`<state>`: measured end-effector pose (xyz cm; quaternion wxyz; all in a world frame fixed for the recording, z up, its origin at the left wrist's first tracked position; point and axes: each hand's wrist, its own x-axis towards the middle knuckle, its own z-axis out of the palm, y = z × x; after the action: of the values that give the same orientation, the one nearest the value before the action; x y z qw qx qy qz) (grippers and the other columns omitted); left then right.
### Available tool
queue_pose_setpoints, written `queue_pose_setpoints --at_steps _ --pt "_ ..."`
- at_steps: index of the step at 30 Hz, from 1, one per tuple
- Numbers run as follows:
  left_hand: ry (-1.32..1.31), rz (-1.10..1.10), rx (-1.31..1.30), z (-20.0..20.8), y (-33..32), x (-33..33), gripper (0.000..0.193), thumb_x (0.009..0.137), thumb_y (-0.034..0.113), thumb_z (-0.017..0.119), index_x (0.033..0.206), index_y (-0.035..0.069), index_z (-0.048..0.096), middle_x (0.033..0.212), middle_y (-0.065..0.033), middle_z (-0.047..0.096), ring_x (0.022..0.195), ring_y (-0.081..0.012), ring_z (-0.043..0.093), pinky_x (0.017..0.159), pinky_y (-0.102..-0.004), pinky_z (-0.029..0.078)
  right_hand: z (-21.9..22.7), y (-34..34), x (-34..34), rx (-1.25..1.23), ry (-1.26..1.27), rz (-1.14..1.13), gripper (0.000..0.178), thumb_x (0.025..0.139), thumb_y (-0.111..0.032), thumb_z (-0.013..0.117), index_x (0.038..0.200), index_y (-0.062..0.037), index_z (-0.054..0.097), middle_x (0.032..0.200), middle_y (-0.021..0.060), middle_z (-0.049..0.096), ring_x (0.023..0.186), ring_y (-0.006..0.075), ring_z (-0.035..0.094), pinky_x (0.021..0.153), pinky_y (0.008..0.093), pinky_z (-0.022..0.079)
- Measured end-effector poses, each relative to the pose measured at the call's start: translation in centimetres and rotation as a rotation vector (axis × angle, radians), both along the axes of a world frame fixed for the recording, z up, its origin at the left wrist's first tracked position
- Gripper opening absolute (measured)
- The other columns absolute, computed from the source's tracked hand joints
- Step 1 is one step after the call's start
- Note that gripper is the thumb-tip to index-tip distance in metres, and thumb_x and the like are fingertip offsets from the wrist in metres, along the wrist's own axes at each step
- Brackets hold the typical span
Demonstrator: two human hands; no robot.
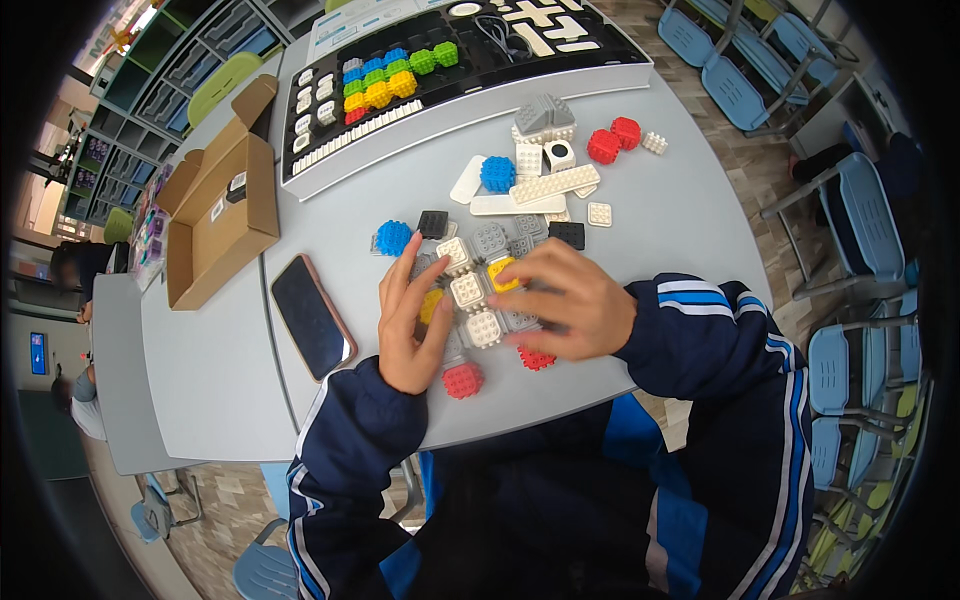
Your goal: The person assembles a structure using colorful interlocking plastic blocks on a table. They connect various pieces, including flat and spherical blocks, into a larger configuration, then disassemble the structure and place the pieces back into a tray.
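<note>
In front of me lies a flat structure of studded building blocks, with a row of white blocks [467, 291] down its middle and grey blocks [490, 238] around them. My left hand [405, 325] rests along its left side, fingers stretched and spread, partly covering a yellow block [430, 306]. On the right side, the curved fingers of my right hand [570, 300] are on another yellow block [502, 273]. Red blocks [463, 380] show at the near end, one of them partly under my right hand. A blue block [393, 238] sits beyond my left fingertips.
Loose white bars [555, 185], a blue block [497, 174] and red blocks [614, 141] lie farther back. A black parts tray [430, 110] stands at the far edge. Left are an open cardboard box [225, 205] and a phone [312, 315]. Blue chairs [868, 215] stand at right.
</note>
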<state>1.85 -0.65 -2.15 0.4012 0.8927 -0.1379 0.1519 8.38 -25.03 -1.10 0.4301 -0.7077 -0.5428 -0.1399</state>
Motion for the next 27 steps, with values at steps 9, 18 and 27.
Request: queue_pose_setpoints --at_steps 9,18,27 --pt "-0.035 0.033 0.119 1.4 -0.5 -0.9 0.056 0.071 -0.006 0.051 0.124 0.003 0.064 0.145 -0.0188 0.051 0.132 -0.0323 0.048 0.109 -0.0413 0.025 1.1 0.0 -0.5 -0.207 0.061 -0.037 0.067 0.068 -0.02 0.082 0.132 -0.0133 0.06 0.14 0.022 0.042 0.117 0.0386 0.046 0.098 0.0455 0.04" --pt "-0.226 -0.052 0.313 1.6 -0.2 -1.2 0.058 0.059 -0.001 0.055 0.116 0.002 0.068 0.133 -0.021 0.059 0.115 -0.0343 0.059 0.097 -0.0454 0.037 0.2 -0.5 1.5 -0.291 0.021 -0.266 0.046 0.07 -0.025 0.081 0.107 -0.0044 0.063 0.102 0.0093 0.054 0.096 0.0265 0.051 0.081 0.039 0.042" --pt "-0.156 -0.205 0.459 2.0 -0.9 -1.4 0.052 0.08 0.013 0.056 0.131 0.004 0.062 0.142 -0.0193 0.054 0.13 -0.0374 0.052 0.108 -0.0495 0.033 -1.5 -0.1 1.0 -0.249 -0.129 -0.174 0.044 0.074 -0.037 0.082 0.091 -0.0032 0.06 0.075 0.007 0.057 0.062 0.0262 0.058 0.058 0.0354 0.048"
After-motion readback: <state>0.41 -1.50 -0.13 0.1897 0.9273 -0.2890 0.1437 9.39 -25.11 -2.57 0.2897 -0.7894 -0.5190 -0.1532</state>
